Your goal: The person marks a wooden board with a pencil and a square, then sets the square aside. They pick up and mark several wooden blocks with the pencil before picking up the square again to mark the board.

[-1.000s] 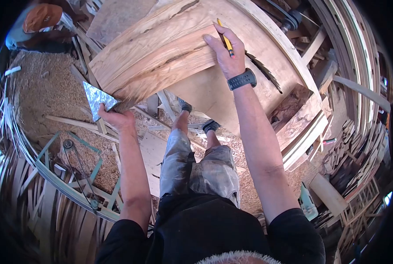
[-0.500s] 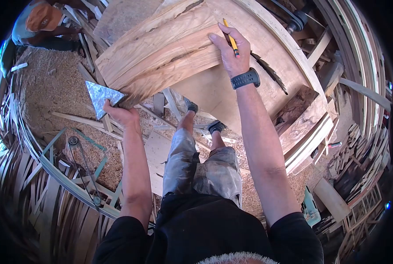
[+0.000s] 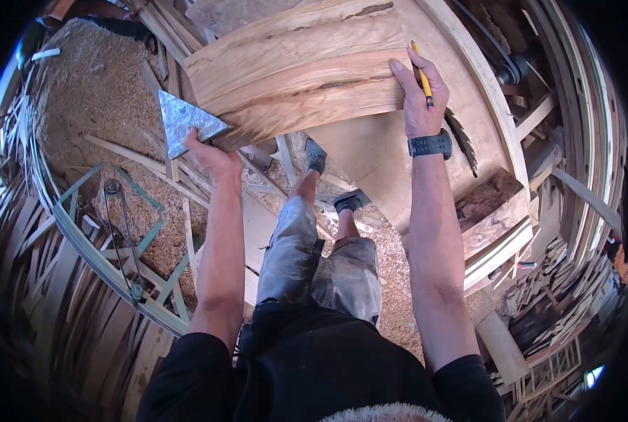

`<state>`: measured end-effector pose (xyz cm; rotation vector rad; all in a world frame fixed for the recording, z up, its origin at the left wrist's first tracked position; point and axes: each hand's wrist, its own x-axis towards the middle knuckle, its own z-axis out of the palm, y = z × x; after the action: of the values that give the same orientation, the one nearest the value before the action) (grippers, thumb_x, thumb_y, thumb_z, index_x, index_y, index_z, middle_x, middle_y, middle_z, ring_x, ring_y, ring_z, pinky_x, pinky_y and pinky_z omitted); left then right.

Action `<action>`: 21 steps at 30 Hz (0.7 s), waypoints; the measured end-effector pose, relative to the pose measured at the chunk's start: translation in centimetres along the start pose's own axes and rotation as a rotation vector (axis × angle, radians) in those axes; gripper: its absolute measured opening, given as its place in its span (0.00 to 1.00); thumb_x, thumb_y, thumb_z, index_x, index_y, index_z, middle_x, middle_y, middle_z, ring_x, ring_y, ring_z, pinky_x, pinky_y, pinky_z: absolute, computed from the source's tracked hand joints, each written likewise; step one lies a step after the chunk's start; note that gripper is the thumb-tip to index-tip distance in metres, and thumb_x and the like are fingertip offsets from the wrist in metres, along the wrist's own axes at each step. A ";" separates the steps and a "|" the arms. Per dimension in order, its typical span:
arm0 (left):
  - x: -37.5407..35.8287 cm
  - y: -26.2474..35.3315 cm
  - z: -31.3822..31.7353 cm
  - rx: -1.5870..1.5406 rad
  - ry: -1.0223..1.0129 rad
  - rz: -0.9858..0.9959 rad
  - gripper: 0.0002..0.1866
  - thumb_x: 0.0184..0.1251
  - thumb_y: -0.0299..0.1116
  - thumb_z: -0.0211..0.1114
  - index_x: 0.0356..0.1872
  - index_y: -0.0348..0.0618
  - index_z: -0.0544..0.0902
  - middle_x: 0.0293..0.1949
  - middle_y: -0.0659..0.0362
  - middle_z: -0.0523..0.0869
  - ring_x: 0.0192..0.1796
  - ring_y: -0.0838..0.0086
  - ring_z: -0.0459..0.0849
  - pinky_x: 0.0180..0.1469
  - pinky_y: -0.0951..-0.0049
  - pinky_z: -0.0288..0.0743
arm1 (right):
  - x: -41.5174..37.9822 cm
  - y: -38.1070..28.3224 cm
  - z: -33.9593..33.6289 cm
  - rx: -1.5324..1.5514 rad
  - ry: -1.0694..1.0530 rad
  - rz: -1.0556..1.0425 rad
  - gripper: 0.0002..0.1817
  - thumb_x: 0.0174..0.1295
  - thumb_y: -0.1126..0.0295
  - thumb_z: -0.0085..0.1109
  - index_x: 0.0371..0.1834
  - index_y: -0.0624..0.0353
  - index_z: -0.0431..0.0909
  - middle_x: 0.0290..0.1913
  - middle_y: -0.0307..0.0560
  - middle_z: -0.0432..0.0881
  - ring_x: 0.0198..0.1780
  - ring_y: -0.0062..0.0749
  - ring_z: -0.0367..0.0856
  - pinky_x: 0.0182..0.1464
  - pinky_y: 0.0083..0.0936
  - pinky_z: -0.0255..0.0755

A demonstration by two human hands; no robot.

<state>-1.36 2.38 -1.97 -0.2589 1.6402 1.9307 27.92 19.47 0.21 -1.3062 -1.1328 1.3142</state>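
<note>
My left hand (image 3: 215, 156) is closed with its thumb over a silvery triangular plate (image 3: 184, 121), at the near left corner of a wide wooden board (image 3: 307, 63). Its fingers are hidden underneath, beside the board. The board has wavy grain and dark cracks. At its right end my right hand (image 3: 423, 95) is closed around a yellow pencil (image 3: 423, 74), with the thumb at the board's edge. A black watch (image 3: 430, 145) is on that wrist. Just right of the hand, a dark toothed saw blade (image 3: 461, 144) stands up from the wooden tabletop (image 3: 370, 151).
A wood block (image 3: 493, 204) lies on the table's near right corner. Sawdust (image 3: 81, 91) and loose strips cover the floor at left, beside a green frame with a belt (image 3: 120, 225). Scrap wood (image 3: 556, 288) is heaped at right. Part of another person shows top left.
The view has shifted, and the board, triangular plate and both hands now appear further right and lower. Both hands keep their hold. The other person has mostly left the view.
</note>
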 end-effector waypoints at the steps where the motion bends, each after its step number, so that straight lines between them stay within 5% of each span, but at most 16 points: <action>1: 0.0 0.0 0.0 0.001 0.009 0.012 0.28 0.72 0.53 0.54 0.62 0.44 0.77 0.61 0.55 0.82 0.64 0.60 0.77 0.70 0.55 0.67 | -0.1 -0.1 0.0 -0.011 0.008 0.015 0.20 0.64 0.71 0.75 0.58 0.64 0.85 0.46 0.43 0.89 0.46 0.19 0.83 0.53 0.19 0.77; 21: 0.4 0.2 -0.5 -0.005 0.027 -0.050 0.28 0.70 0.55 0.57 0.60 0.43 0.78 0.58 0.55 0.83 0.63 0.61 0.78 0.69 0.55 0.68 | 0.2 0.7 -0.3 -0.134 -0.004 -0.087 0.23 0.65 0.68 0.75 0.61 0.66 0.83 0.47 0.41 0.88 0.47 0.20 0.82 0.54 0.20 0.76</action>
<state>-1.87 2.00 -2.10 -0.3264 1.6308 1.9017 28.22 19.62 -0.50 -1.3361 -1.2847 1.1947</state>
